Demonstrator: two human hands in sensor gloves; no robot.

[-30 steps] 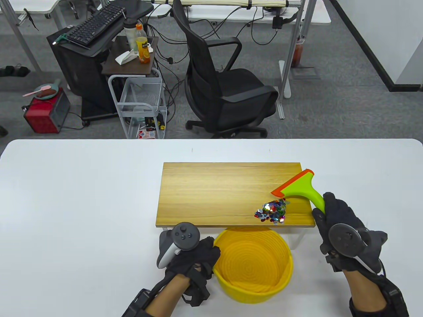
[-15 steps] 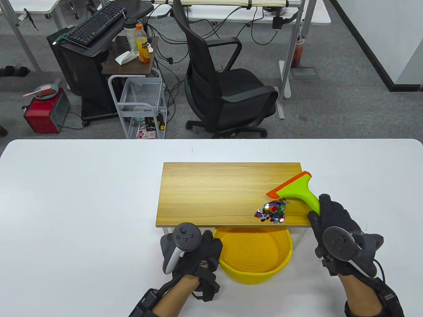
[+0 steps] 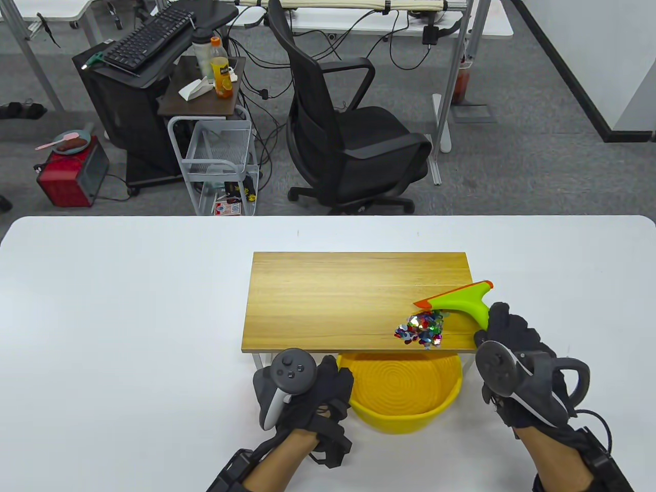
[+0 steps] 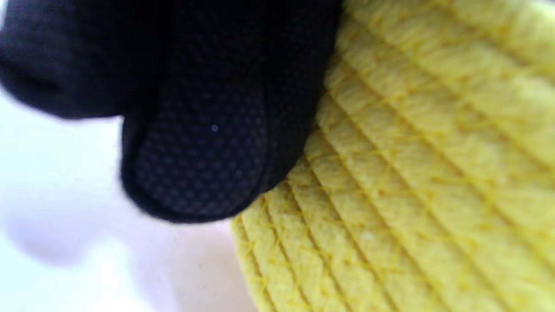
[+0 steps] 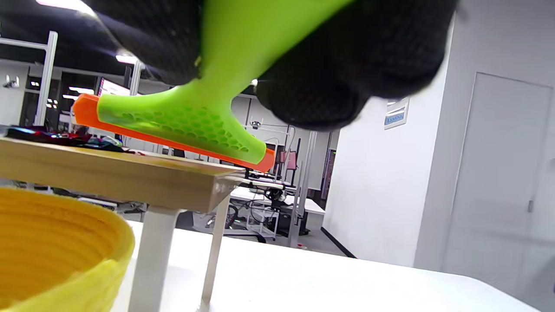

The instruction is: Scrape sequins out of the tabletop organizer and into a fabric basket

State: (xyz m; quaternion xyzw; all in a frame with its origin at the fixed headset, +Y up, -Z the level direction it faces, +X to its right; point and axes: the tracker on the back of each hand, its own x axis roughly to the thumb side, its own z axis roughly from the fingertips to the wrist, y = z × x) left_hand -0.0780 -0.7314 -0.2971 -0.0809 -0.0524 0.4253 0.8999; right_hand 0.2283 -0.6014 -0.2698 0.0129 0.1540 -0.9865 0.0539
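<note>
Fingers (image 5: 312, 86) of the right hand (image 3: 517, 359) are wrapped tight around the green handle of the scraper (image 3: 456, 300), whose orange blade sits on the wooden organizer (image 3: 333, 302) just behind the pile of sequins (image 3: 421, 329). Fingers (image 4: 204, 151) of the left hand (image 3: 307, 394) press against the outer wall of the yellow fabric basket (image 3: 410, 410); whether they actually grip it I cannot tell.

By my reading, none of the scraping is done. The sequins all lie heaped near the organizer's front edge toward its right end, and no sequins show in the part of the basket that is visible. The basket sits on the white worktop (image 3: 128, 307), tucked partly under the organizer's front edge, roughly below the pile. What remains is the pull of the blade through the heap and over the edge.

Behind the worktop is an office floor with a black swivel chair (image 3: 348, 133), a wire cart (image 3: 220, 164) and a keyboard (image 3: 148, 36).
</note>
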